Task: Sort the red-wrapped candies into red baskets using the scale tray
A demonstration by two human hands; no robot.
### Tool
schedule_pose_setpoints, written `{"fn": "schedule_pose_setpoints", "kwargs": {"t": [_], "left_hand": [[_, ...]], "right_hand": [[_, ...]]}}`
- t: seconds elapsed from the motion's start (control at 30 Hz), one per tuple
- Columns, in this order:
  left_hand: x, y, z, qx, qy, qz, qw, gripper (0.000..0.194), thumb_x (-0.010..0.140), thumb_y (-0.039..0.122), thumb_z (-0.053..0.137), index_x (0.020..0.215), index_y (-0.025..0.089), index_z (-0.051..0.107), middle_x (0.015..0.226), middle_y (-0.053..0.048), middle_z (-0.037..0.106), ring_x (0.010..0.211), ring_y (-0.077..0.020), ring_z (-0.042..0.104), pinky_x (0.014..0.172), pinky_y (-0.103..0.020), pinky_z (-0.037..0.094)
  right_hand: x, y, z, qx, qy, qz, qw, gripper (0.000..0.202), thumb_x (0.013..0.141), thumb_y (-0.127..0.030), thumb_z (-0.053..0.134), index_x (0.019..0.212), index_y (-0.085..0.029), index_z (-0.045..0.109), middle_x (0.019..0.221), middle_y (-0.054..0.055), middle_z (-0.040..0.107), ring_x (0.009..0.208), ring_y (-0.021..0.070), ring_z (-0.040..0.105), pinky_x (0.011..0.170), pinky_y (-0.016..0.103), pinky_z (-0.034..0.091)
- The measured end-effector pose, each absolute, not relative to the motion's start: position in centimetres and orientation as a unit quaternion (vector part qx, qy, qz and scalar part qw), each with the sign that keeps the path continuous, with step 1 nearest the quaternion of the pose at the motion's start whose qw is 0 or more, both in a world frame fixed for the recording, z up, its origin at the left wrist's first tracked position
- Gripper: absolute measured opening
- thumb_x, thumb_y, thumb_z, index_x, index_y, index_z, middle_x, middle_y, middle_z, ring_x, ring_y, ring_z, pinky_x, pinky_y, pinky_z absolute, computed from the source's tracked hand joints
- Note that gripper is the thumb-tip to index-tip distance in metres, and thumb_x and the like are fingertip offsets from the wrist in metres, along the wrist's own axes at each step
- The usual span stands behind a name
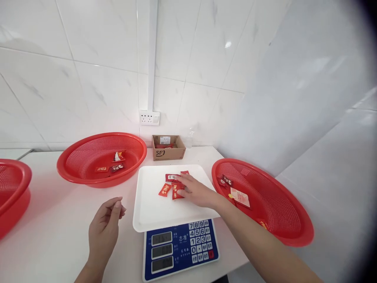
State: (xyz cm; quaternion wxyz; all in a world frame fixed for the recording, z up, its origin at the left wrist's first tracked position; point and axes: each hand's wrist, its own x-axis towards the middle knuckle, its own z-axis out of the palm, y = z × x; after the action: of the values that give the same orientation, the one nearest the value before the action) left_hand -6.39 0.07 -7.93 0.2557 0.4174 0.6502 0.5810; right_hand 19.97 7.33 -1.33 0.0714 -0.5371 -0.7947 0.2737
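Note:
My right hand (194,190) reaches over the white weighing tray (153,208), fingers apart, with its fingertips touching or just above small red packets. Beneath my thumb lies a red packet with gold print (177,189). A dark red packet with a white label (171,177) sits by my fingertips. To the left is a flat red packet (165,190), and another red packet (185,172) shows partly behind my fingers. My left hand (104,228) hovers left of the scale (181,251), thumb pressed against curled fingers, nothing visible in it.
A red basket (101,137) with several packets stands behind on the left. Another red basket (273,196) on the right holds packets and a pale card (240,196). At far left is a third red basket (17,196). A cardboard box (168,153) stands near the wall.

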Motion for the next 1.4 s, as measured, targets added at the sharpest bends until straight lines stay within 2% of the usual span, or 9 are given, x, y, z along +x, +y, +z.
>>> {"fn": "schedule_pose_setpoints", "kwargs": {"t": [0.23,0.4,0.57,0.7,0.8,0.9,1.17,1.33,1.4], "left_hand": [[-6.2,-0.2,-7.8,0.425,0.633,0.594,0.258,0.032,0.076,0.049,0.055,0.089,0.020,0.062,0.067,-0.001,0.061,0.060,-0.0152,0.058,0.060,-0.028,0.053],[-6.0,-0.4,-7.6,0.426,0.631,0.598,0.251,0.031,0.077,0.048,0.055,0.089,0.020,0.063,0.067,-0.001,0.061,0.060,-0.0151,0.058,0.060,-0.028,0.053],[-6.2,-0.3,-7.8,0.434,0.631,0.592,0.251,0.033,0.077,0.049,0.056,0.090,0.019,0.063,0.067,-0.002,0.062,0.060,-0.0160,0.059,0.059,-0.028,0.053],[-6.0,-0.4,-7.6,0.426,0.635,0.594,0.249,0.033,0.077,0.049,0.055,0.089,0.020,0.063,0.067,-0.002,0.061,0.060,-0.0156,0.058,0.059,-0.028,0.052],[-5.6,-0.6,-7.3,0.411,0.642,0.597,0.250,0.029,0.078,0.048,0.054,0.088,0.022,0.063,0.067,0.000,0.060,0.061,-0.0150,0.057,0.061,-0.027,0.051],[-5.6,-0.5,-7.2,0.409,0.641,0.598,0.253,0.029,0.077,0.047,0.055,0.088,0.022,0.062,0.066,0.000,0.060,0.061,-0.0152,0.057,0.062,-0.029,0.051],[-6.3,-0.4,-6.9,0.447,0.653,0.567,0.230,0.035,0.076,0.051,0.054,0.090,0.020,0.063,0.071,-0.003,0.064,0.063,-0.0173,0.061,0.060,-0.030,0.054],[-4.7,0.2,-4.0,0.651,0.593,0.418,0.223,0.034,0.081,0.048,0.051,0.102,0.024,0.062,0.097,-0.007,0.068,0.082,-0.0216,0.065,0.058,-0.028,0.054],[-3.6,1.1,-2.9,0.743,0.543,0.331,0.210,0.031,0.086,0.042,0.046,0.108,0.026,0.061,0.109,-0.007,0.065,0.093,-0.0222,0.063,0.068,-0.030,0.055]], "right_hand": [[17.8,7.1,-1.3,-0.534,-0.808,0.248,0.020,0.068,0.086,-0.058,0.040,0.145,-0.027,0.025,0.155,0.008,0.009,0.141,0.0284,-0.003,0.111,0.049,0.008],[15.9,7.8,-1.7,-0.535,-0.810,0.239,0.016,0.071,0.083,-0.067,0.035,0.143,-0.028,0.031,0.154,0.011,0.013,0.140,0.0360,-0.002,0.106,0.059,0.008],[15.5,7.5,-1.2,-0.448,-0.859,0.244,0.039,0.038,0.085,-0.040,0.048,0.121,-0.031,0.057,0.145,0.005,0.037,0.138,0.0292,0.015,0.108,0.057,0.010],[17.4,7.0,0.2,-0.413,-0.862,0.293,0.019,0.046,0.074,-0.017,0.053,0.117,-0.031,0.058,0.146,0.003,0.037,0.140,0.0250,0.015,0.109,0.056,0.007],[19.5,5.9,0.8,-0.451,-0.845,0.283,0.057,0.049,0.077,-0.017,0.051,0.124,-0.029,0.054,0.148,0.002,0.033,0.140,0.0225,0.013,0.112,0.049,0.013],[22.0,4.1,0.6,-0.516,-0.812,0.250,0.109,0.043,0.086,-0.030,0.045,0.129,-0.030,0.050,0.147,0.001,0.036,0.140,0.0214,0.016,0.111,0.047,0.020],[30.1,-1.7,-2.9,-0.704,-0.664,0.149,0.203,0.046,0.088,-0.048,0.042,0.128,-0.028,0.050,0.141,0.004,0.045,0.131,0.0263,0.037,0.102,0.045,0.039],[32.7,-2.7,-5.3,-0.756,-0.611,0.147,0.183,0.048,0.086,-0.051,0.040,0.125,-0.026,0.054,0.130,0.006,0.057,0.115,0.0285,0.055,0.088,0.043,0.051],[33.1,-2.6,-6.1,-0.753,-0.617,0.136,0.181,0.047,0.086,-0.050,0.040,0.123,-0.026,0.056,0.127,0.006,0.059,0.112,0.0294,0.057,0.086,0.044,0.052]]}}
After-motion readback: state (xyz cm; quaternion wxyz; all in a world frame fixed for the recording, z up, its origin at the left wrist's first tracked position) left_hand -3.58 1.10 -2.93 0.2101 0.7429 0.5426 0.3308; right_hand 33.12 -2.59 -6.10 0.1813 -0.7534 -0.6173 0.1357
